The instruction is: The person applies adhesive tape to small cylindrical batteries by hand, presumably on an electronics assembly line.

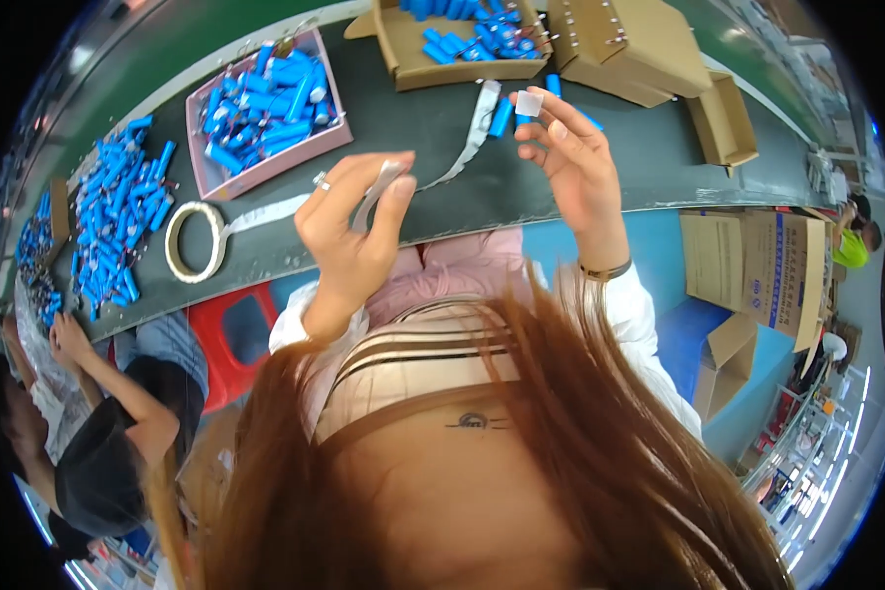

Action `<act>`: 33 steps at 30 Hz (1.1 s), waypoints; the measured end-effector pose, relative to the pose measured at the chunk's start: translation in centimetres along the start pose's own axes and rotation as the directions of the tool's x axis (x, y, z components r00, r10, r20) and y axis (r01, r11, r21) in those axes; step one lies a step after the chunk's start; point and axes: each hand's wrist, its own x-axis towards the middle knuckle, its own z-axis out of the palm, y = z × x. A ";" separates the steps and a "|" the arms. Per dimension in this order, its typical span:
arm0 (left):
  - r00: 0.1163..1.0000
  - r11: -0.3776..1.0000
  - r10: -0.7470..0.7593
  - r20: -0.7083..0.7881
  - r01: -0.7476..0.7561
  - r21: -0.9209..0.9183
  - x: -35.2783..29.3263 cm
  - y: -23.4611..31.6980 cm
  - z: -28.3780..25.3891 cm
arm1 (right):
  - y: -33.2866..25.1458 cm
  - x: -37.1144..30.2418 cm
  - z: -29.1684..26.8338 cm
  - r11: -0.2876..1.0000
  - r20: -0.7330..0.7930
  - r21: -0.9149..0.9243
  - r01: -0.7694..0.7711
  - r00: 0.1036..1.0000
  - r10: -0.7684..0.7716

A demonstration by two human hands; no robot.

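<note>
My left hand [352, 231] is closed, its thumb and fingers pinching a whitish tape strip [372, 200] above the table's near edge. One stretch of strip runs from a tape roll [172, 242] toward this hand; another curls away beyond it to the far side. My right hand [585, 177] is raised over the table, fingers partly curled. A small white square piece [529, 103] sits at its thumb and index fingertips. Just by those fingertips are a few blue cylindrical cells [501, 118], apparently on the table; part of them is hidden by the hand.
A pink box [344, 133] full of blue cells and a loose pile of cells [118, 211] lie to the left. Cardboard boxes [634, 49] line the far side; a small one [726, 128] lies right. At far left, another person's hand [69, 339] touches the cells. A red stool [206, 344] stands below.
</note>
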 end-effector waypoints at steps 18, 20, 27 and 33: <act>0.867 0.834 -0.355 0.349 0.462 -0.300 -3.2 -0.8 3.1 | 2.1 1.2 -9.2 0.052 0.128 -0.979 0.196 0.798 -0.589; 0.853 0.791 -0.373 0.365 0.497 -0.356 -3.0 -0.8 3.4 | 1.5 -0.1 -8.2 0.321 -0.072 -0.930 0.181 0.766 -0.639; 0.884 0.664 -0.276 0.377 0.459 -0.591 -2.4 -0.8 7.1 | 2.8 -3.8 -0.2 0.548 -0.123 -0.714 0.437 0.692 -0.712; 0.856 0.470 -0.425 0.295 0.487 -0.736 -2.0 1.1 7.3 | 4.9 -4.0 3.5 0.493 -0.008 -0.656 0.572 0.648 -0.762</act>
